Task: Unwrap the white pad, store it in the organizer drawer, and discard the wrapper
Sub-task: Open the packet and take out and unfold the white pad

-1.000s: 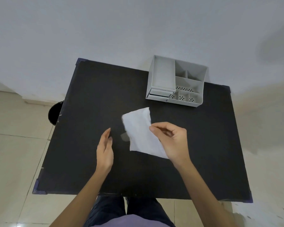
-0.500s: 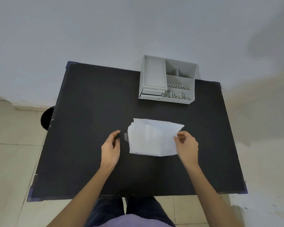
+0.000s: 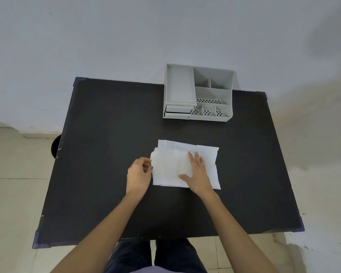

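Observation:
The white wrapper (image 3: pixel 207 154) lies unfolded and flat in the middle of the black table (image 3: pixel 106 125). The white pad (image 3: pixel 165 164) rests on its left half. My right hand (image 3: pixel 198 172) presses flat on the pad and wrapper, fingers spread. My left hand (image 3: pixel 139 174) is at the pad's left edge with thumb and fingertips pinched on that edge. The grey organizer (image 3: pixel 198 94) stands at the table's far edge, its two small drawers (image 3: pixel 177 112) closed at its front left.
A dark round bin (image 3: pixel 55 146) shows on the floor beside the table's left edge. A pale wall rises right behind the table. My legs are under the near edge.
The wrapper was lifted and folded in my right hand, then spread open on the table. My right hand moved from its right edge onto the pad; my left hand closed on the left edge.

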